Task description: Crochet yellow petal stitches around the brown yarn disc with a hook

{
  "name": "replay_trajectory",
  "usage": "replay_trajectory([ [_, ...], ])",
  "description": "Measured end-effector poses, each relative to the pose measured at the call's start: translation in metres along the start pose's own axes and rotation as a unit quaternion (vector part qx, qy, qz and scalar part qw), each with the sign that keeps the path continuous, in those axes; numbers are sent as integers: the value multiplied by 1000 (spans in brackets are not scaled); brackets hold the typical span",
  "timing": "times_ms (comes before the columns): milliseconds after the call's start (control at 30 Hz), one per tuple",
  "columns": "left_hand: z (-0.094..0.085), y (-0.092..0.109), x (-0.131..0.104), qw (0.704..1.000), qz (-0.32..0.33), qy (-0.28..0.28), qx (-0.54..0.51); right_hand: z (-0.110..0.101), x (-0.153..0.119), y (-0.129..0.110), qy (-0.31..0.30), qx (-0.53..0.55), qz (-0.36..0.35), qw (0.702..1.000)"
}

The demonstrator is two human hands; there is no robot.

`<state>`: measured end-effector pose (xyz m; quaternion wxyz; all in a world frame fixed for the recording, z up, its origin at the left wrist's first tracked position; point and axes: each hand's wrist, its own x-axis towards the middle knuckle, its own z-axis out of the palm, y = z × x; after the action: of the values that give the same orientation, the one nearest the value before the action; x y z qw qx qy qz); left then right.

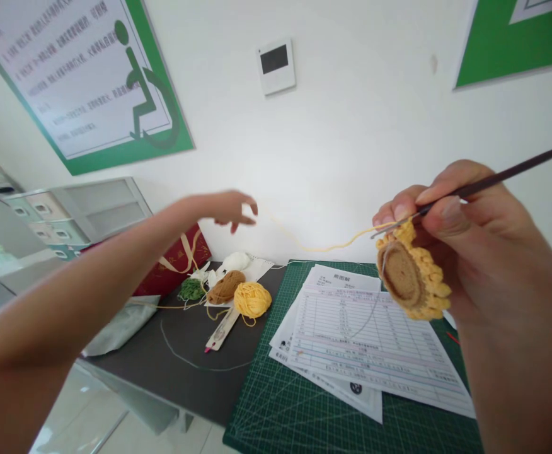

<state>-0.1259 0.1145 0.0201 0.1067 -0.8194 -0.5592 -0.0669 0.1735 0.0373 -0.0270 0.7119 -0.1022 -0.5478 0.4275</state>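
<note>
My right hand (484, 227) grips a dark-handled crochet hook (507, 174) and a round crocheted piece (401, 274) with a brown middle and a yellow petal-like edge. The hook's metal tip lies at the top of the piece, where yellow yarn (333, 248) leaves it. That strand runs left and fades from sight near my left hand (231, 208), which is raised before the wall with its fingers apart. Motion smears this hand, and I cannot tell whether the yarn touches it. A thin grey strand (368, 321) hangs from the piece.
On the dark table (195, 372) are a yellow yarn ball (252, 299), brown yarn (227, 287), green yarn (191, 289) and a bookmark-like strip (223, 329). Printed sheets (342, 334) lie on a green cutting mat (266, 403). A red bag (195, 252) stands behind, left.
</note>
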Motion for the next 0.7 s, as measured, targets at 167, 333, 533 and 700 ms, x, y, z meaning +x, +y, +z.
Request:
replay_trajectory([
  [167, 71, -1, -21, 993, 7, -121, -4, 2, 0, 2, -11, -5, 5, 1000],
  [333, 117, -15, -28, 979, -3, -203, -1, 6, -1, 4, -23, -7, 7, 1000],
  [533, 93, -41, 19, 991, -73, -113, -8, 9, -1, 3, -28, -3, 3, 1000],
  [700, 84, -45, 40, 988, -76, -104, -86, 10, -2, 1, -19, -17, -2, 1000],
])
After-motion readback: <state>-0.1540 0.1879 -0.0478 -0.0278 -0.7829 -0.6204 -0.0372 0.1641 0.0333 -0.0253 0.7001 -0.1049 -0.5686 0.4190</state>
